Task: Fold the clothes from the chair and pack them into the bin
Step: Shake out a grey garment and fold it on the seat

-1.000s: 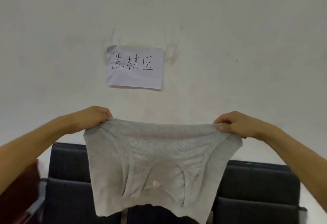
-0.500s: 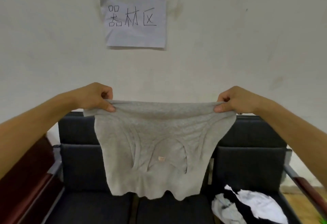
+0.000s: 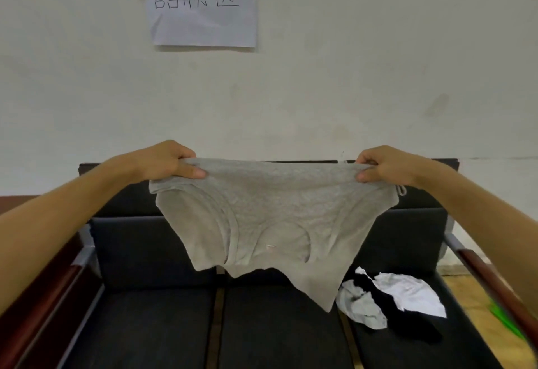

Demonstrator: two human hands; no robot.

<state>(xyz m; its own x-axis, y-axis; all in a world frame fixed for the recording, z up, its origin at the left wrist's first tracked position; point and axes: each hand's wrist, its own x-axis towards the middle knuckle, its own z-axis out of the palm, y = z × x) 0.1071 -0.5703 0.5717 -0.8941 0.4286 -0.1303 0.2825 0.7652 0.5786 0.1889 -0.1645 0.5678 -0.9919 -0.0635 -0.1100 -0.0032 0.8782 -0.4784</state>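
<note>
A grey knit garment (image 3: 270,217) hangs spread out in the air above the black cushioned chair (image 3: 151,255). My left hand (image 3: 166,161) pinches its top left corner and my right hand (image 3: 384,166) pinches its top right corner, keeping the upper edge taut. The lower hem hangs down over the seat cushions. On the right seat lies a small heap of white, grey and black clothes (image 3: 390,301). No bin is in view.
The chair has dark red wooden armrests, one on the left (image 3: 37,304) and one on the right (image 3: 495,284). A paper sign (image 3: 203,4) with handwritten characters is stuck on the white wall behind. Something green (image 3: 503,319) lies on the wooden floor at the right.
The view has tilted downward, so the chair seats and the heap of clothes show more. Both hands keep their hold on the grey garment, which has come lower towards the chair.
</note>
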